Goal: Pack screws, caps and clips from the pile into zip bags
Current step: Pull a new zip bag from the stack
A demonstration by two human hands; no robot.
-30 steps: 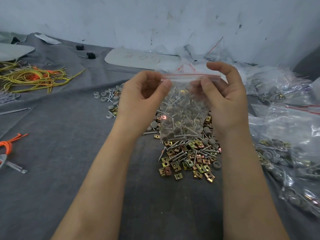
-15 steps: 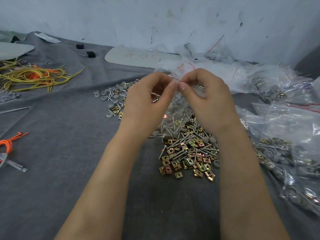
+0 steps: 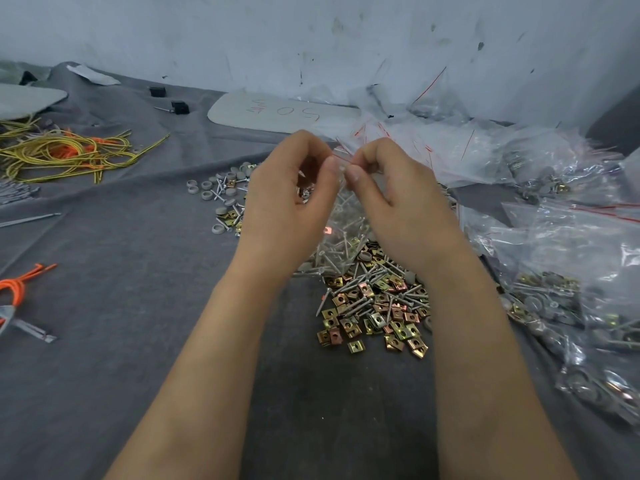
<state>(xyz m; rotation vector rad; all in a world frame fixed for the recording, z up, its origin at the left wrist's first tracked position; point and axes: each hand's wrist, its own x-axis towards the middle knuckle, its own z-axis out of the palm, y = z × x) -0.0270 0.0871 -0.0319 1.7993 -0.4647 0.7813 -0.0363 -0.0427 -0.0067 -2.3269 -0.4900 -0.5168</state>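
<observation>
1. A grey cloth (image 3: 121, 271) covers the work surface below a scuffed pale wall (image 3: 311, 36).
2. I have the left hand (image 3: 287, 202) and right hand (image 3: 391, 202) raised thumb to thumb. Both are curled, pinching the top edge of a clear zip bag (image 3: 341, 233) — I judge its seal is being pressed closed.
3. The bag hangs between the palms, holding mostly screws. I cannot tell whether its bottom touches the pile (image 3: 374, 299) below it.
4. Further out, many brass clips (image 3: 398, 332), screws and grey caps (image 3: 207, 194) lie loose on the cloth, so I reckon plenty is left to pack.
5. On the right, filled bags (image 3: 561, 306) lie heaped — a fair share looks done. Empty bags (image 3: 450, 147) sit crumpled behind the hands.
</observation>
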